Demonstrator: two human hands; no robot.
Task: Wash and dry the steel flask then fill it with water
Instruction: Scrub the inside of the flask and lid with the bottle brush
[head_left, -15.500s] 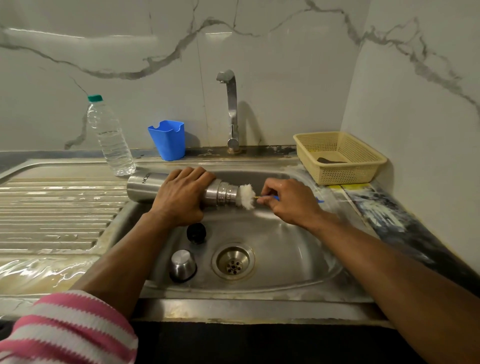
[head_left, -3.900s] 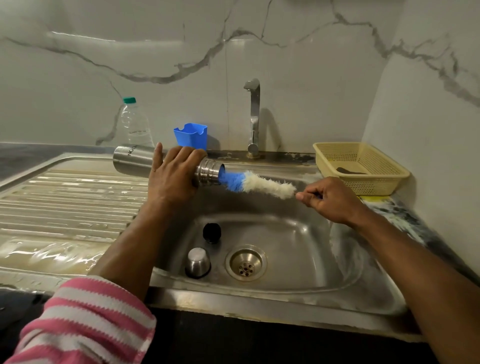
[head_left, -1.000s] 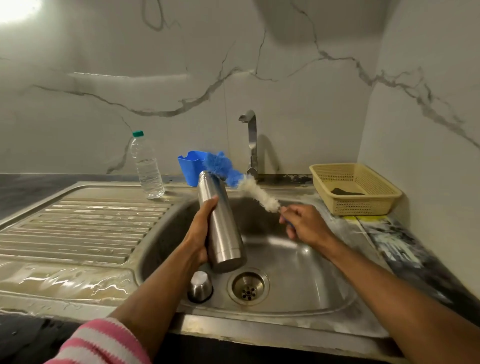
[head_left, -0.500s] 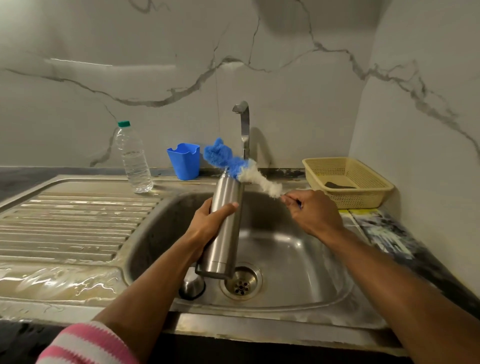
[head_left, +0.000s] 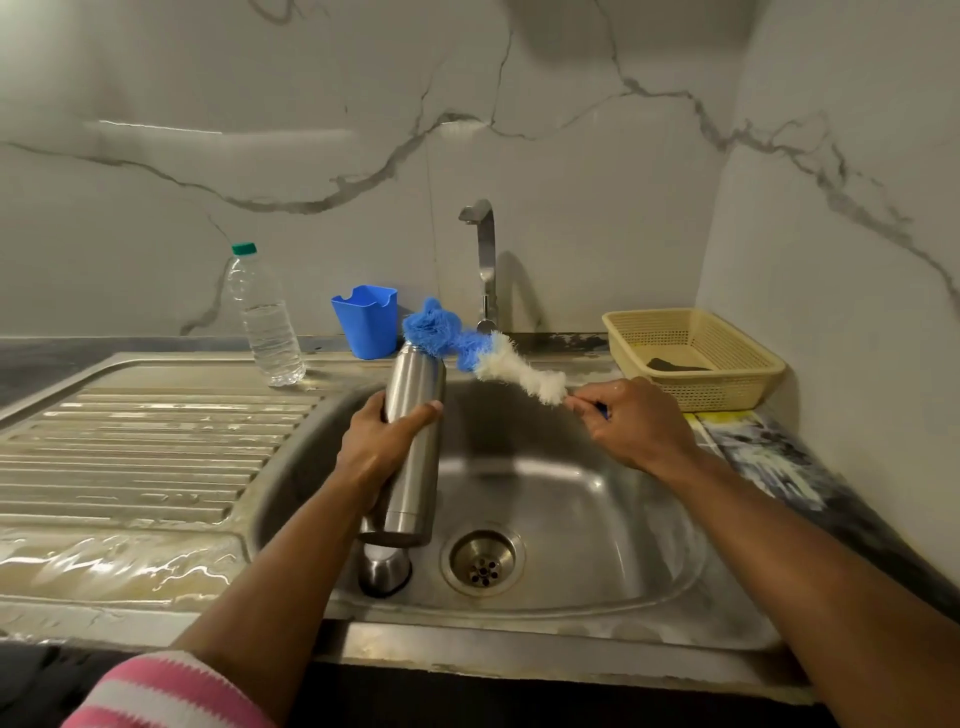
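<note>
My left hand (head_left: 382, 444) grips the steel flask (head_left: 414, 470) around its middle and holds it nearly upright above the sink basin (head_left: 597, 519), mouth pointing up and away. My right hand (head_left: 631, 428) pinches the handle of a bottle brush (head_left: 480, 351). The brush's blue tip lies at the flask's mouth, outside it, and its white bristles bend toward my right hand. A steel cap (head_left: 383, 569) stands on the basin floor below the flask, left of the drain (head_left: 483, 561). The tap (head_left: 483, 260) is off.
A plastic water bottle (head_left: 265, 322) and a blue cup (head_left: 366, 319) stand at the back of the counter. A yellow basket (head_left: 696, 358) sits to the right of the sink. The ribbed draining board (head_left: 145, 452) at the left is wet.
The brush has come out of the flask. The flask has been turned from lying sideways to nearly upright over the basin. Over the last half second both hands barely shifted.
</note>
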